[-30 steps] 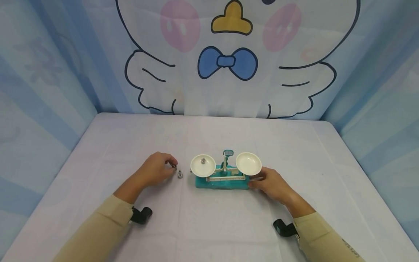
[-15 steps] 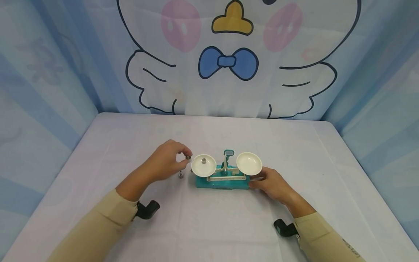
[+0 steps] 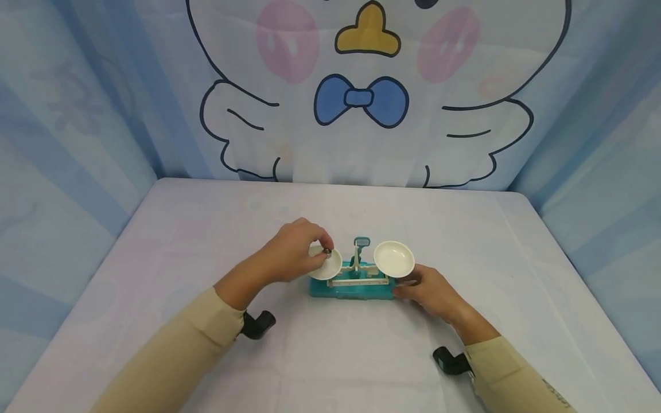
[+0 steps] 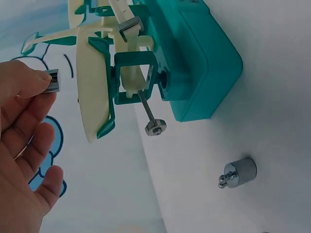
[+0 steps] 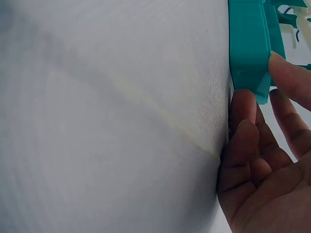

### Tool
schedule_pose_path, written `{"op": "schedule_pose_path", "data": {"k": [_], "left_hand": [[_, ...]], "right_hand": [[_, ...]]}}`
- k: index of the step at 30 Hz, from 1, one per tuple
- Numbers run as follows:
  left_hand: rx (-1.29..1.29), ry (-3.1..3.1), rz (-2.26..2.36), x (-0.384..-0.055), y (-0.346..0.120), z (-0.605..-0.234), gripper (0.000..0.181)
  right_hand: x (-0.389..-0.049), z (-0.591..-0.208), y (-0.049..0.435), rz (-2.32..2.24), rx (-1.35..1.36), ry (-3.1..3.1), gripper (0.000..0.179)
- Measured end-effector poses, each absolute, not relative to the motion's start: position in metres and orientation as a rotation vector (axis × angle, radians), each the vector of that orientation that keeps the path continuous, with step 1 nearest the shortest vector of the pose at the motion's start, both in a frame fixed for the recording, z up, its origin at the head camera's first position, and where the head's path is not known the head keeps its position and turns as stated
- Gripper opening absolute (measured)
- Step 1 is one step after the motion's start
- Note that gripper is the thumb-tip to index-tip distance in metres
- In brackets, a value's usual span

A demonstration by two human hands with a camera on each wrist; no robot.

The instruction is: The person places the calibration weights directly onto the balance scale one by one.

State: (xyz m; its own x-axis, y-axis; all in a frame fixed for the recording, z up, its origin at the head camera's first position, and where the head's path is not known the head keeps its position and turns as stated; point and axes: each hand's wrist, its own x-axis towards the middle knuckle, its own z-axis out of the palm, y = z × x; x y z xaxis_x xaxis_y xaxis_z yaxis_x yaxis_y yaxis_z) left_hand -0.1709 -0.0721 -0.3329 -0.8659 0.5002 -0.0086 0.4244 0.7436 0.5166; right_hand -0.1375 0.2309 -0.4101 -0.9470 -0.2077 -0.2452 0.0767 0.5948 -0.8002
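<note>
My left hand [image 3: 296, 252] pinches a small metal weight [image 4: 53, 82] between thumb and fingertips, just above the left pan [image 3: 332, 268] of a balance scale [image 3: 351, 291]. The scale has a teal base, a cream beam and two shallow cream pans. The fingers cover part of the left pan, so whatever lies there is hidden. My right hand [image 3: 431, 291] holds the right end of the teal base [image 5: 249, 43], its thumb on the front corner and fingers behind. In the head view, the right pan [image 3: 393, 259] shows nothing on it.
A second metal weight [image 4: 241, 172] lies on the white table beside the scale's left end, hidden from the head view by the left hand. A metal adjusting nut [image 4: 155, 127] sticks out below the left pan. A printed curtain [image 3: 356, 149] stands behind the table.
My left hand has lifted the weight from the table and carried it right until it is over the left pan. The right hand has kept its hold on the base.
</note>
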Motion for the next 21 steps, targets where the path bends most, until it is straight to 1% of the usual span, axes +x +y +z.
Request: {"op": "schedule_pose_path", "data": {"k": [12, 21], "left_hand": [[0.870, 2.791, 0.616, -0.175, -0.061, -0.338, 0.013], [0.930, 2.796, 0.581, -0.176, -0.060, -0.341, 0.011]], "right_hand": [[-0.137, -0.410, 0.230, -1.284, -0.106, 2.519, 0.051], [-0.137, -0.411, 0.231, -1.280, -0.104, 2.524, 0.051]]}}
